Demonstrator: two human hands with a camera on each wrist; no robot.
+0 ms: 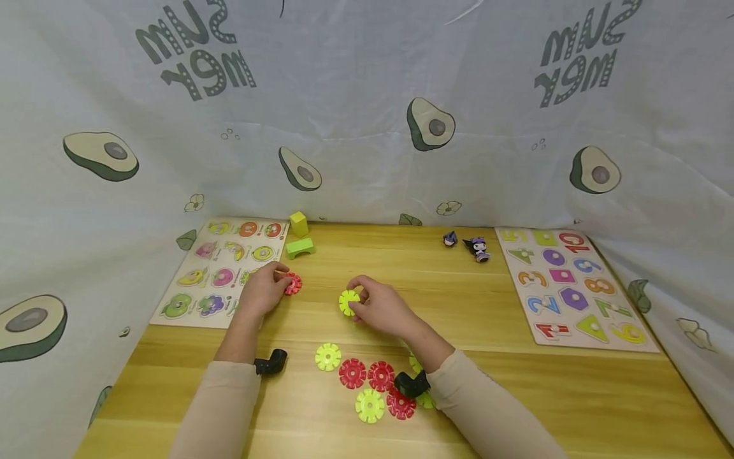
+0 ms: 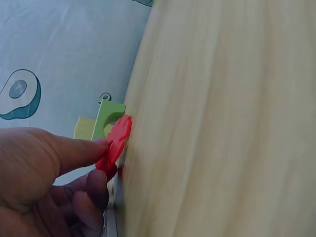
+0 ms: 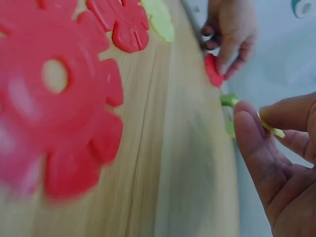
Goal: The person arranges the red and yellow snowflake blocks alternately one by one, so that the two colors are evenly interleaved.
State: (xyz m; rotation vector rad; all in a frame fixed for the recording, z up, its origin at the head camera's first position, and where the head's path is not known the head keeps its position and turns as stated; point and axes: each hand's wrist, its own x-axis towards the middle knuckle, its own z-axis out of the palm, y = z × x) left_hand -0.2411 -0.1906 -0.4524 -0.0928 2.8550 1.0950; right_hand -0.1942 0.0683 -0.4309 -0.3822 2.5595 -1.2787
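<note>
My left hand pinches a red notched plastic disc between thumb and fingers, beside the fruit puzzle board. The left wrist view shows this red disc tilted on edge, close to the tabletop. In my right hand a yellow-green notched disc is pinched by thumb and fingertips, over the middle of the table. Seen from the right wrist, that disc appears edge-on. Nearer the front lie several loose discs, among them a yellow one and a red one; the right forearm partly hides others.
The fruit puzzle board lies at the left, a number puzzle board at the right. A green arch block and a yellow block stand behind the left hand. Two small figurines, one larger, stand near the printed curtain.
</note>
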